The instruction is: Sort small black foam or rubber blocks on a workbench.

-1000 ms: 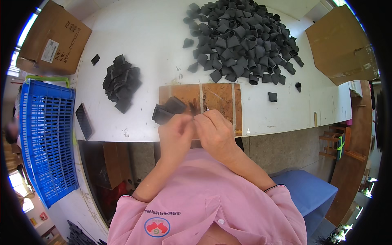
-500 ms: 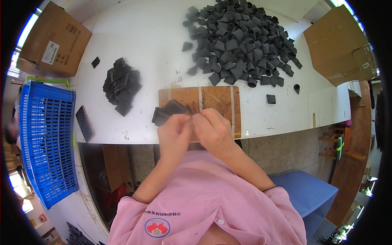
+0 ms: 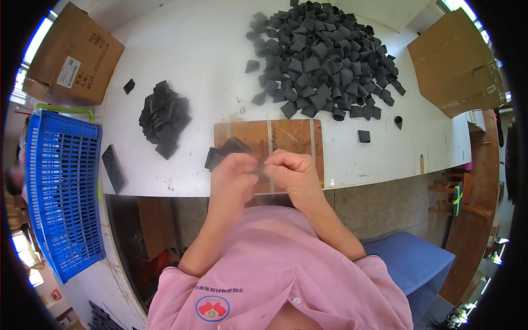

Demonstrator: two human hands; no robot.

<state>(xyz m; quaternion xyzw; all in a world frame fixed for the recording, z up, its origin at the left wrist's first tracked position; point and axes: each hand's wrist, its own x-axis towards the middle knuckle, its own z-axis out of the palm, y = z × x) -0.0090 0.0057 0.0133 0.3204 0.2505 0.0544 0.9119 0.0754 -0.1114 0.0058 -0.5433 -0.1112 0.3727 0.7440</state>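
Over the front part of a brown wooden board (image 3: 297, 133), my left hand (image 3: 234, 175) and my right hand (image 3: 292, 171) face each other, a narrow gap between their fingertips. Both are closed in a pinch. Something dark and blurred shows between them, too small and hidden to name. Several flat black fabric-like pieces (image 3: 234, 146) lie on the board's left side, just beyond my left hand. Farther off at the right is a big heap of short black tube-like sleeves (image 3: 324, 66). A smaller pile of flat black pieces (image 3: 162, 118) lies to the left.
Cardboard boxes stand at the far left (image 3: 77, 55) and far right (image 3: 456, 63) of the white table (image 3: 209, 66). A blue plastic basket (image 3: 66, 192) is by the left edge, near a dark phone-like slab (image 3: 113, 169). A blue stool or bin (image 3: 407, 261) stands below right.
My hands, earlier touching at the fingertips, have drawn slightly apart. The fingers of my right hand have curled in. The black pieces on the board stay where they were.
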